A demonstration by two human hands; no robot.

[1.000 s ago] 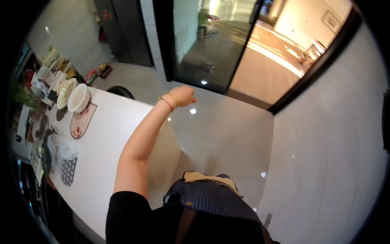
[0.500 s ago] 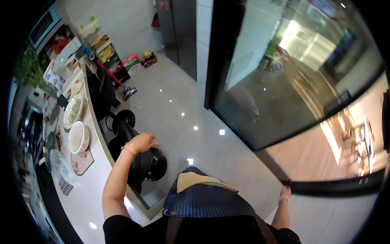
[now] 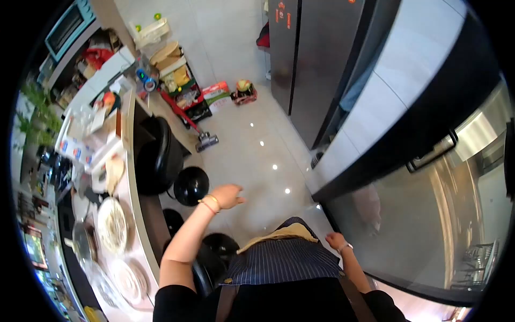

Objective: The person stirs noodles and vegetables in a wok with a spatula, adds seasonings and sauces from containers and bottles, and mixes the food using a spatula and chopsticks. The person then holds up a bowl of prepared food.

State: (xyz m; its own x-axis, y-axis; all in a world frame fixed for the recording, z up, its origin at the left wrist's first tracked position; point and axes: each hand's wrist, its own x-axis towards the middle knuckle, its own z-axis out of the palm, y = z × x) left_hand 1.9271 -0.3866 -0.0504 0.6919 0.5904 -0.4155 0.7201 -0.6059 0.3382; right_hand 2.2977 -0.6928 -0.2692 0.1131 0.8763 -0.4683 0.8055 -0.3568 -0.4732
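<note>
Out in front of me, over the floor beside the black bar stools (image 3: 191, 186), is my left hand (image 3: 228, 197). It is empty, its fingers loosely bent and apart, with bands round the wrist. My right hand (image 3: 336, 240) is low beside my body, close to the dark-framed glass door (image 3: 397, 236). Its fingers are slightly curled and I see nothing in them; whether it touches the door is unclear. Between my arms is a striped dark blue apron (image 3: 284, 263) with a tan part at its top.
A long white counter (image 3: 140, 236) runs along the left, bearing a plate of pale food (image 3: 112, 224) and a covered bowl (image 3: 127, 280). A red stick vacuum (image 3: 182, 114) leans near a stocked shelf (image 3: 179, 80). A dark fridge (image 3: 316, 59) stands ahead, past a tiled wall edge (image 3: 386, 112).
My view has turned to the right and moved forward, bringing the fridge and vacuum closer. My right hand has come in from the door's lower frame toward my body. My left hand stays raised and empty.
</note>
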